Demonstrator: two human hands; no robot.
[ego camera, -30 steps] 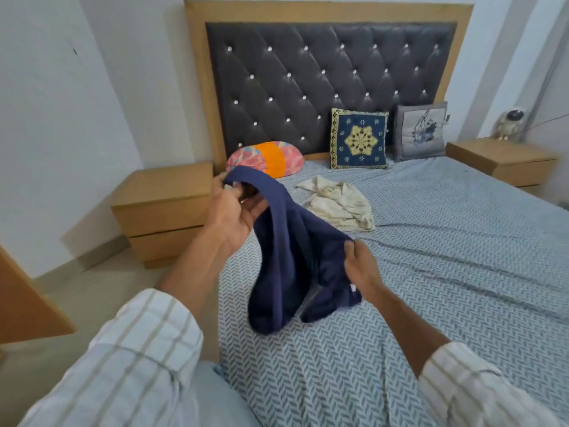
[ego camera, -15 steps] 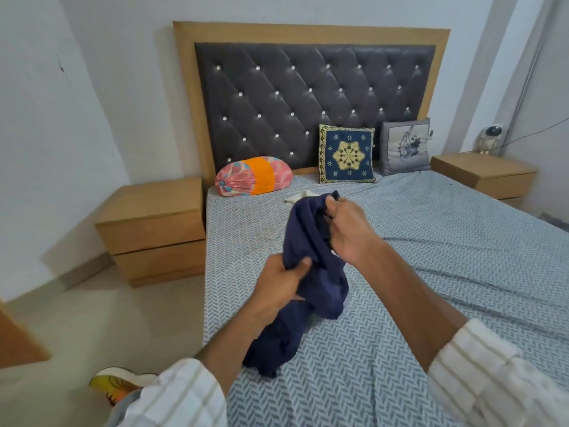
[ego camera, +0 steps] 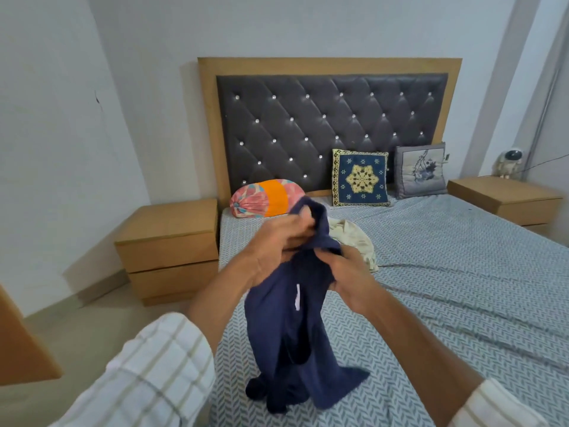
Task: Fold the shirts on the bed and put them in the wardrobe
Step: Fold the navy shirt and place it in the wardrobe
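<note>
Navy shirt (ego camera: 286, 328) hanging limp at frame centre, soft, light; left hand (ego camera: 277, 245) and right hand (ego camera: 348, 272) both gripping bunched top; likely regripping at 2 shoulder seams.

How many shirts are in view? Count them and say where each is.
2. The navy shirt hangs from both hands over the bed; the cream shirt lies crumpled on the bed behind it, partly hidden. More may be out of view.

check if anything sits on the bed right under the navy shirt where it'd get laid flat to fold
Nothing visible does. The bedsheet below the navy shirt is bare; the cream shirt lies farther back, toward the pillows.
</note>
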